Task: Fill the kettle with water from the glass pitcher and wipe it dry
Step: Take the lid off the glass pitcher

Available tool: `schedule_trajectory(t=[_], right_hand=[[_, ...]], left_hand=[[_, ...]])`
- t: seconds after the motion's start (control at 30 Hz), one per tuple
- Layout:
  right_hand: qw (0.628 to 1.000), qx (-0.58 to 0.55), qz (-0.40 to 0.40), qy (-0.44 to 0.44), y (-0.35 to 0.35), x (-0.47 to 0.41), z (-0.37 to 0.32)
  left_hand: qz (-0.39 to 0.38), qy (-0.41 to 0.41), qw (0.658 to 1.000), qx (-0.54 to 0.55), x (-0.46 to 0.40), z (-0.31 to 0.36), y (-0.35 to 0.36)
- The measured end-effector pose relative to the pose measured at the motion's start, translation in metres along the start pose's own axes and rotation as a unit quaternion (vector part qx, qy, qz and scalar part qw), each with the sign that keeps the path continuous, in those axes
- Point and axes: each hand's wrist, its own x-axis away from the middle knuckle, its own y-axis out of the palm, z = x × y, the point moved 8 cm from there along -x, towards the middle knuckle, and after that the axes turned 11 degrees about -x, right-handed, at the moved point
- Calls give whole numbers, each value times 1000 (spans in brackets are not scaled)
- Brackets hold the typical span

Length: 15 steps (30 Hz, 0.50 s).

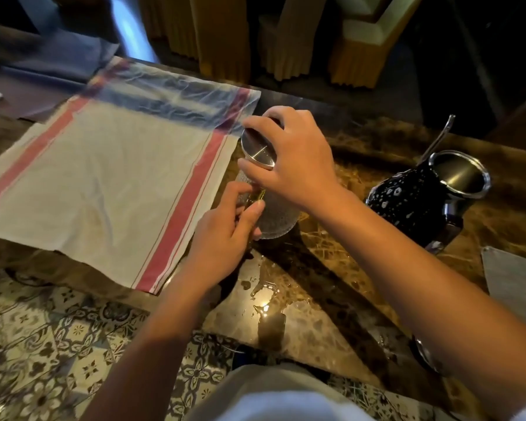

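A textured glass pitcher (275, 218) stands on the brown marble table (346, 287) in the middle of the view. My right hand (295, 159) grips its round metal lid (257, 148) from above. My left hand (225, 235) holds the pitcher's handle side low down. A black speckled kettle (413, 202) with an open steel rim (459, 174) stands to the right, its lid hinged back. A white towel with red stripes (113, 183) lies flat to the left of the pitcher.
Spilled water (264, 290) glistens on the table in front of the pitcher. A grey cloth (516, 284) lies at the right edge. Patterned floor tiles (58, 335) show below the table's near edge. Covered chairs (289, 41) stand beyond the far edge.
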Motion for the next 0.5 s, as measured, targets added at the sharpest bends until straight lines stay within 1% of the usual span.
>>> schedule_trajectory(t=[0.2,0.3,0.4,0.5], right_hand=[[998,-61,-17,17,-3,-5,4],[995,-63,-75,10,-2,-12,5],[989,-64,-132,2,-2,-19,5],[977,-176,-118,18,-7,-17,8]], left_hand=[[-18,-5,999,38,1,1,-2],[-34,-15,997,70,0,-2,-2],[-50,-28,990,127,-3,-6,0],[-38,-32,986,158,-2,-6,0]])
